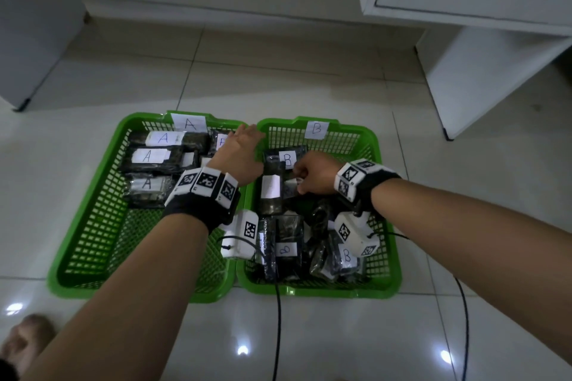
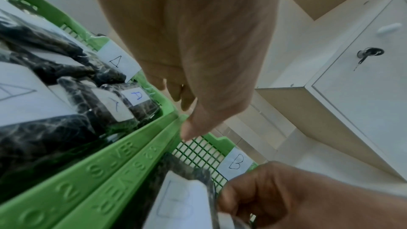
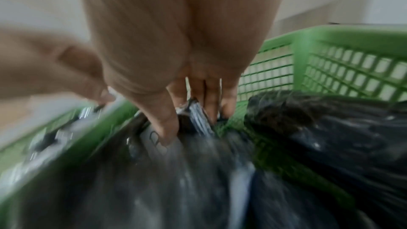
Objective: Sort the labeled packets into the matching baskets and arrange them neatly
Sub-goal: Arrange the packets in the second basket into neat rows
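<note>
Two green mesh baskets stand side by side on the floor: basket A point(image 1: 102, 241) on the left and basket B point(image 1: 340, 289) on the right, each with a paper letter on its far wall. Several dark packets labeled A point(image 1: 161, 138) lie in rows in basket A. Basket B holds a looser heap of B packets point(image 1: 286, 252). My left hand point(image 1: 244, 139) hovers over the two touching rims point(image 2: 132, 154), fingers straight, holding nothing. My right hand point(image 1: 298, 179) reaches into basket B and pinches the edge of a B packet point(image 2: 176, 203) between thumb and fingers point(image 3: 167, 124).
A white cabinet point(image 1: 464, 40) stands at the back right and a grey box point(image 1: 31, 25) at the back left. Black cables point(image 1: 277, 318) run from the wrists across the tiled floor toward me. A bare foot point(image 1: 24, 340) shows at the lower left.
</note>
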Demonstrator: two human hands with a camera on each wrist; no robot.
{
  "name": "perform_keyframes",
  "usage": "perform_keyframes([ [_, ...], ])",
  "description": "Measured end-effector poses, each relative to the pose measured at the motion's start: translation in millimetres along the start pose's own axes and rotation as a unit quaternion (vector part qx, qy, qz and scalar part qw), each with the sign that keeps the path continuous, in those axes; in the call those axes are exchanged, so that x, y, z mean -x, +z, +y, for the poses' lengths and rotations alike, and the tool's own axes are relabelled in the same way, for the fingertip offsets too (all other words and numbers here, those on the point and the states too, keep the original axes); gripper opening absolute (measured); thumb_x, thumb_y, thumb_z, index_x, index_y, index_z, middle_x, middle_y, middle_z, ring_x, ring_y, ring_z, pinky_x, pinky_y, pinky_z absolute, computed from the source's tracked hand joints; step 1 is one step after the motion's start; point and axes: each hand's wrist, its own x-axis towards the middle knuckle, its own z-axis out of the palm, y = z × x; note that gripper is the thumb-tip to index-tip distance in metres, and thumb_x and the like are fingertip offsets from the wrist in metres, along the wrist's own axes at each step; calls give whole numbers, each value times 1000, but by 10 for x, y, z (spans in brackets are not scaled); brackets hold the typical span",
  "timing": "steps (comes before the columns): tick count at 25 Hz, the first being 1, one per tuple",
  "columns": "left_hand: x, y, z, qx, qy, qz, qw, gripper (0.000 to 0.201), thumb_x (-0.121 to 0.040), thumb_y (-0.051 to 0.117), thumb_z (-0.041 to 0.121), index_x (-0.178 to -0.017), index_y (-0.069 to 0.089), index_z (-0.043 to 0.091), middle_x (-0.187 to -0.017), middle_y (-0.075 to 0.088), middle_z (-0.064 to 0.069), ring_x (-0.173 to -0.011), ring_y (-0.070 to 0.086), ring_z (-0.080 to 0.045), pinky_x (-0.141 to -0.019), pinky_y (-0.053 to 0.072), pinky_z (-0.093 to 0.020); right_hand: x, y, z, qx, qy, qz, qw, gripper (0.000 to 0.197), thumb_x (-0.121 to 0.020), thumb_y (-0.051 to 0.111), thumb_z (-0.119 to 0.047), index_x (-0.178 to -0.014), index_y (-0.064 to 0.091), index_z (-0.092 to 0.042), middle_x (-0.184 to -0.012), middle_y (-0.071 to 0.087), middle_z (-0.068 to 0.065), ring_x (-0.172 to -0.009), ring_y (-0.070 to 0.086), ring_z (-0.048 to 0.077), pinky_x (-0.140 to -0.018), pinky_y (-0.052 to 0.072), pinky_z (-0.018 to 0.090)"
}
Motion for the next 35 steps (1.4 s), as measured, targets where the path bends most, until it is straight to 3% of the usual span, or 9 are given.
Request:
perform_keyframes([
  [1, 20, -13, 13, 39, 15, 31, 999, 54, -89, 59, 5, -141, 49, 15, -148, 46, -8, -119, 56, -24, -95, 49, -24, 18, -80, 31, -40, 11, 8, 999, 21, -80, 79, -16, -101, 76, -14, -93, 65, -3, -91, 62, 18, -73, 48, 25],
  [3, 37, -38, 72, 60, 33, 50, 996, 38, -93, 57, 6, -129, 61, 16, -128, 61, -5, -77, 61, -10, -59, 47, -10, 72, -254, 94, -105, 35, 26, 994, 28, -82, 78, -18, -110, 76, -12, -104, 68, -1, -96, 63, 20, -78, 49, 28],
  [6, 16, -14, 206, 18, 52, 19, 998, 32, -90, 61, 9, -120, 66, 19, -119, 68, -1, -92, 60, -13, -94, 52, -30, 134, -439, 281, -159, 71, 58, 983, 23, -90, 69, -16, -111, 74, -7, -114, 70, 5, -95, 66, 24, -72, 56, 31],
  [8, -24, 28, 288, 15, 68, 5, 998, 34, -88, 65, 12, -122, 65, 19, -121, 67, 1, -108, 59, -16, -114, 37, -39, 187, -478, 469, -215, 92, 80, 969, 21, -92, 65, -13, -111, 74, -10, -115, 71, 6, -88, 69, 22, -62, 57, 28],
  [13, -164, 142, 441, 53, 54, -76, 994, 55, -83, 76, 24, -132, 53, 15, -125, 60, 0, -115, 57, -20, -99, 47, -34, 319, -452, 738, -321, 95, 73, 939, 33, -92, 63, -4, -122, 71, -13, -122, 68, 3, -96, 69, 23, -70, 60, 32],
  [18, -240, 440, 434, 37, 60, -81, 994, 13, -79, 79, 21, -86, 68, 18, -94, 67, 1, -95, 66, -20, -86, 53, -30, 296, -444, 747, -153, 111, 177, 966, 28, -83, 62, -6, -103, 77, -19, -104, 73, 1, -72, 60, 13, -60, 45, 24],
  [27, -383, 556, 478, -40, -10, -111, 993, 35, -89, 56, 18, -122, 55, 6, -127, 59, -16, -116, 58, -34, -97, 49, -40, 31, -298, 716, -11, 91, 206, 974, 14, -77, 67, -6, -90, 70, -12, -94, 68, 6, -89, 64, 26, -73, 53, 32],
  [31, -426, 600, 396, -69, 3, -164, 984, 45, -94, 48, 14, -138, 45, 4, -152, 34, -12, -136, 41, -34, -112, 36, -43, 8, -214, 737, 89, 69, 195, 974, 21, -85, 65, -2, -104, 70, -11, -107, 65, 12, -101, 63, 30, -83, 51, 34],
  [35, -459, 537, 390, -55, 0, -140, 989, 40, -91, 52, 15, -129, 51, 5, -138, 50, -14, -125, 51, -33, -104, 45, -43, 10, -214, 735, 159, 37, 199, 966, 19, -90, 60, -3, -107, 68, -9, -108, 65, 12, -104, 61, 30, -80, 46, 35],
])
